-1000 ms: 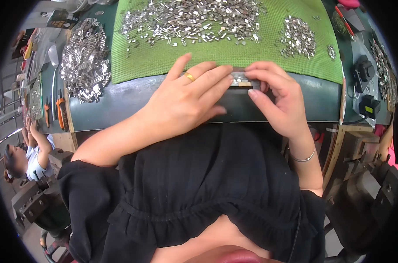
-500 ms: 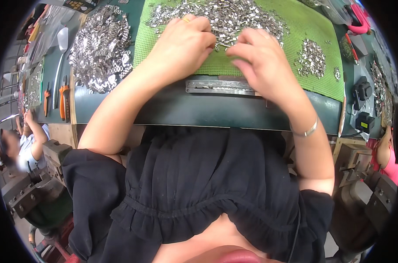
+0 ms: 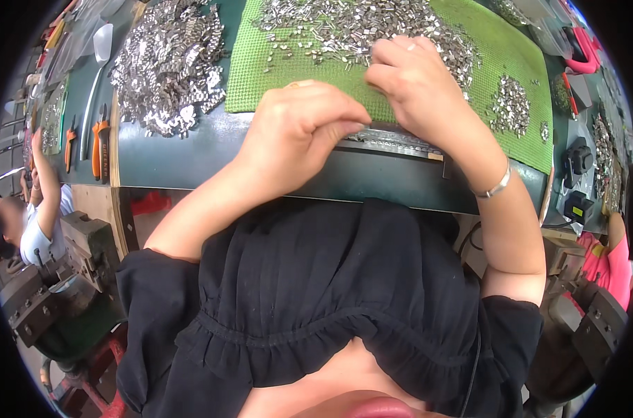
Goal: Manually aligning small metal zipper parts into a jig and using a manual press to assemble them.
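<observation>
My left hand (image 3: 295, 132) is closed in a pinch, its thumb and forefinger meeting above the left end of a slim metal strip fixture (image 3: 393, 144). Whatever the pinch holds is too small to make out. My right hand (image 3: 421, 87) has its fingers curled together at the near edge of a spread of small silver metal pieces (image 3: 330, 43). Its fingertips are partly hidden, so any piece in them does not show. The pieces lie on a green textured mat (image 3: 302, 76). The fixture rests at the mat's near edge, partly covered by my hands.
A heap of shiny linked metal parts (image 3: 167, 70) sits at the left, beside orange-handled pliers (image 3: 100, 150) and a long metal spoon (image 3: 94, 90). A smaller pile of metal pieces (image 3: 510, 106) lies right on the mat. Black devices (image 3: 577, 157) stand farther right. Other people work at both sides.
My left hand has come back from the pile toward me, down to the metal strip fixture. My right hand has shifted slightly up, its fingers now curled closer together by the pieces.
</observation>
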`<action>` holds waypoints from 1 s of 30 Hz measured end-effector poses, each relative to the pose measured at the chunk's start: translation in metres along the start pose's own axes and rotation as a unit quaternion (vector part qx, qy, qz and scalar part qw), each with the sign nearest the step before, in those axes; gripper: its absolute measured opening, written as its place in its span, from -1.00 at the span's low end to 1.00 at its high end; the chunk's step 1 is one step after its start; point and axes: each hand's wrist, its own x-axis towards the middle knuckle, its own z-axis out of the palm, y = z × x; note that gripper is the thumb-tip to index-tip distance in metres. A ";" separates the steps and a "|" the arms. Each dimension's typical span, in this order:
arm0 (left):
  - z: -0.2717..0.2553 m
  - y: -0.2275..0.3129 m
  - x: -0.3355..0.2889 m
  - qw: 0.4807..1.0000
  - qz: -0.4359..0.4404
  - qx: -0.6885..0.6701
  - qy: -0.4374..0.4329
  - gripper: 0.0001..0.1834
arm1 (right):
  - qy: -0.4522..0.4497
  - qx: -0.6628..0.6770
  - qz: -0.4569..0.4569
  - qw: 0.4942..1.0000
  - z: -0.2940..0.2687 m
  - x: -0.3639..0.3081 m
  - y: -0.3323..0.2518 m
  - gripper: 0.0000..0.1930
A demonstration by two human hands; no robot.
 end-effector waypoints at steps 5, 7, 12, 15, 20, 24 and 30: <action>0.010 0.006 -0.007 1.000 0.014 -0.006 0.007 -0.88 | 0.025 0.076 0.047 0.996 -0.014 -0.034 -0.002 -0.91; 0.016 0.005 -0.010 1.000 0.021 0.011 0.001 -0.88 | -0.033 0.066 0.081 0.994 -0.019 -0.045 -0.002 -0.91; 0.023 0.006 -0.010 1.000 0.020 -0.003 0.007 -0.87 | -0.044 0.080 0.120 0.989 -0.026 -0.047 -0.004 -0.97; 0.026 0.003 -0.011 1.000 0.004 0.012 -0.007 -0.87 | -0.039 0.100 0.144 0.984 -0.028 -0.050 -0.001 -0.97; 0.034 0.008 -0.013 0.991 0.059 0.120 0.015 -0.84 | -0.030 0.102 0.171 0.979 -0.025 -0.051 0.000 -0.94; 0.022 0.007 -0.013 0.992 0.063 0.111 -0.008 -0.82 | 0.043 0.111 0.174 0.978 -0.024 -0.054 -0.010 -0.95; 0.009 -0.028 0.041 0.967 0.087 0.238 0.011 -0.83 | 0.162 0.263 0.224 0.924 -0.020 -0.067 -0.048 -0.96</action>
